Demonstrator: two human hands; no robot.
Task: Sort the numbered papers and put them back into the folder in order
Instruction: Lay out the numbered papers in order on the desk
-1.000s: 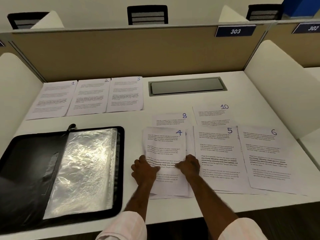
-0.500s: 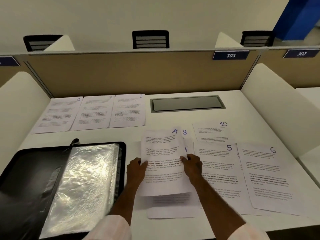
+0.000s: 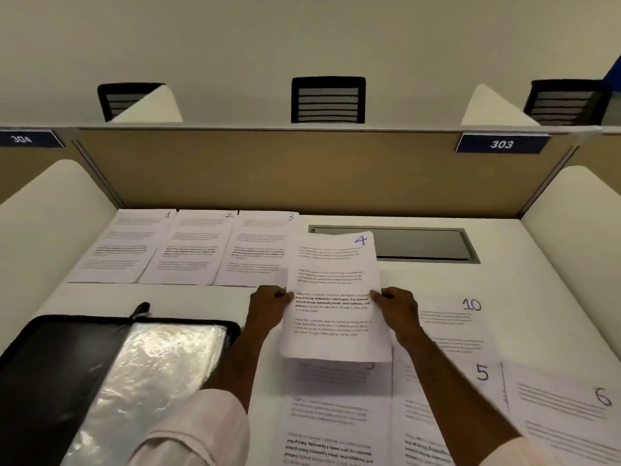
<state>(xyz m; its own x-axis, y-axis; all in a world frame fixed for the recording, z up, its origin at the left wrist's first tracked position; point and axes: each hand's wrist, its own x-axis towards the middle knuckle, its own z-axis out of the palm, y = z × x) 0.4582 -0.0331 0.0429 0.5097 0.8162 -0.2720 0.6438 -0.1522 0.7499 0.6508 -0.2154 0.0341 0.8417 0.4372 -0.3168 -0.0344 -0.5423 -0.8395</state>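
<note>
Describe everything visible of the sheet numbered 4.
The sheet numbered 4 is white paper, printed with four blocks of small black text, one partly bold, and a blue handwritten 4 at its top right corner. It is lifted off the desk, slightly tilted. The left hand pinches its left edge, the right hand its right edge. Its top corner overlaps the grey desk hatch in view.

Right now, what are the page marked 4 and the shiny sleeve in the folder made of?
The page marked 4 looks like thin matte white paper: printed text, no shine, a slightly curling lower edge. The sleeve looks like clear glossy plastic: its wrinkles catch bright glare.
</note>
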